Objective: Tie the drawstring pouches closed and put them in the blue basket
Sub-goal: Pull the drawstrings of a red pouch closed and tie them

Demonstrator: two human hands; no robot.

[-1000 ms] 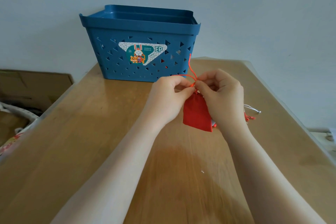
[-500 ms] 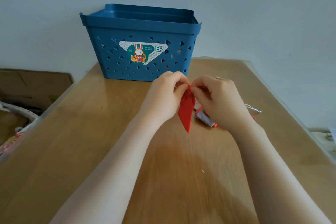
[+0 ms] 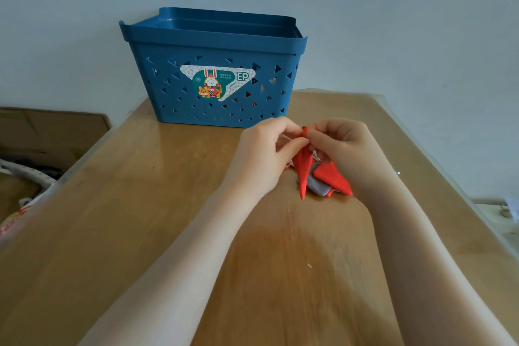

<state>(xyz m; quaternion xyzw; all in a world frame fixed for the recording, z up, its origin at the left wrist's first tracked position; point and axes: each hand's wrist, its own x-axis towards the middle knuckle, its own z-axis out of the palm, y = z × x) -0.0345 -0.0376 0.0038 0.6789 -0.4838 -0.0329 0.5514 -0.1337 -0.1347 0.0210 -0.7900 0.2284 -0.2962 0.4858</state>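
Note:
A small red drawstring pouch [image 3: 303, 174] hangs edge-on above the table, its point downward. My left hand [image 3: 266, 149] and my right hand [image 3: 341, 146] pinch its gathered top and cord between fingertips. Behind it on the table lie a grey pouch [image 3: 317, 184] and another red pouch [image 3: 332, 178], partly hidden by my right wrist. The blue basket [image 3: 213, 45] with triangular holes and a sticker stands at the far edge, a hand's width beyond my hands.
The wooden table [image 3: 157, 205] stretches toward me under both forearms. A cardboard box [image 3: 42, 132] and clutter sit beyond its left edge. A pale wall rises behind the basket. A white surface [image 3: 502, 211] shows past the right edge.
The pouch has turned from flat-on to edge-on. The cord loop that stood up above my hands is drawn in. The grey and second red pouch on the table have come into view.

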